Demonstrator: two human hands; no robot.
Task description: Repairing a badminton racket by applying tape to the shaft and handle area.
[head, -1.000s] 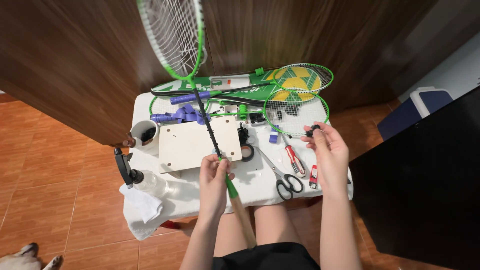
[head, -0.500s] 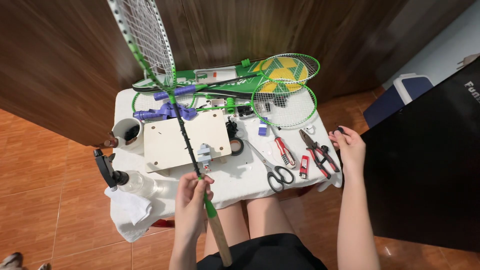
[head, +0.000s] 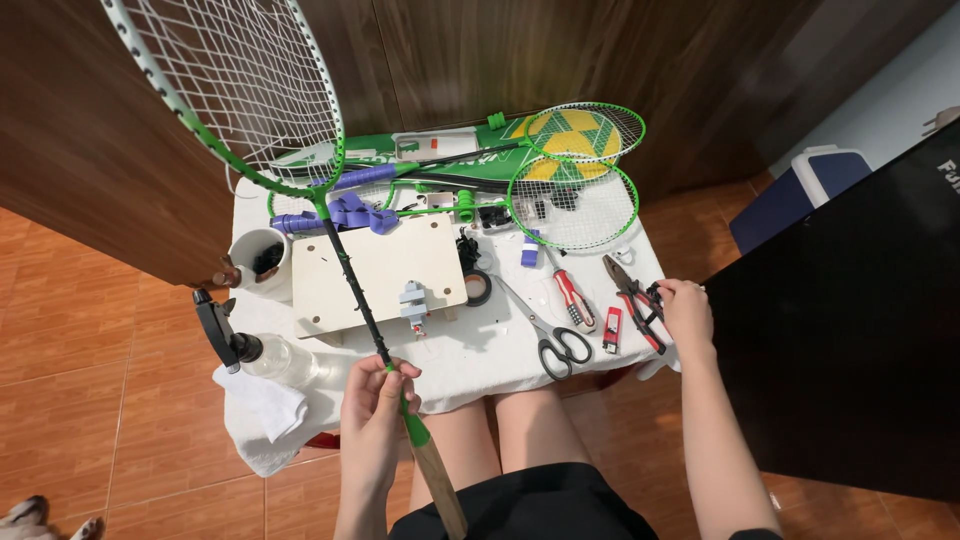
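1. Left hand clamped around the racket low on the shaft, just above the bare wooden handle, at the near edge of the tabletop.
2. Long axis of the racket slanting from the handle over the lap, up across the pale wooden board, to the strung head raised beyond the far left corner.
3. Right hand resting at the right edge of the tabletop, fingers curled about the red-handled pliers; hard to tell whether gripped firmly or only touched.
4. Pliers lying lengthwise from near to far, nose toward the far edge, handles under the right hand; well apart from the left hand, far closer to the right.
5. Just left of the pliers: a small red lighter, a red-handled screwdriver, and scissors with black loops toward the near edge.
6. Along the far edge: two more green rackets with round heads to the right, lying atop a green cover.
7. At the left edge: a white cup and a spray bottle on a white cloth.
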